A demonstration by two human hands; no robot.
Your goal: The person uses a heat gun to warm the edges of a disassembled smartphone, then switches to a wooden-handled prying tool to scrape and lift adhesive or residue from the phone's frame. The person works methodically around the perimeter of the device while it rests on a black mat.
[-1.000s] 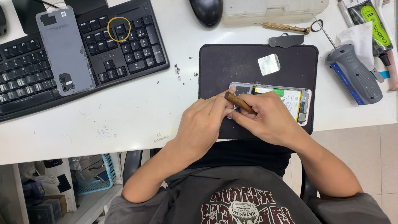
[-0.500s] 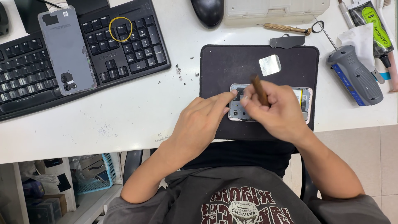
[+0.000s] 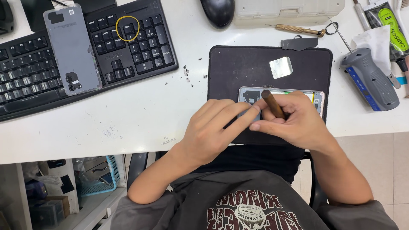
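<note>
Brown and wooden-looking, the thin tool handle [image 3: 273, 104] sits pinched in the right hand [image 3: 294, 121], thumb and fingers closed round it, tip angled down into the opened phone [image 3: 317, 99] that lies directly beneath both hands. The left hand [image 3: 213, 130] is pressed flat against the phone's near-left corner, fingers together and touching the right hand's thumb; it steadies the phone and grips nothing.

With its back off, the phone looks light, stiff and thin, and I judge its exposed insides fragile: best held by the frame edges, pressed down, not squeezed. The handle is slim and smooth and could roll in the fingers.

Under the phone is a dark work mat [image 3: 238, 64], apparently soft and non-slip, on a white desk [image 3: 140, 123]. Just beyond the hands a small shiny square piece [image 3: 281, 67] lies on the mat. Farther right rest a grey powered driver [image 3: 370, 77] and a white cloth [image 3: 378, 40]; beyond the mat, a brass-handled tool [image 3: 298, 30] and a pale plastic case [image 3: 289, 8]. Far left, a grey phone back cover [image 3: 71, 49] lies on a black keyboard [image 3: 140, 47], with a mouse [image 3: 218, 10] farther off. Dark specks [image 3: 187, 74] dot the desk left of the mat.
</note>
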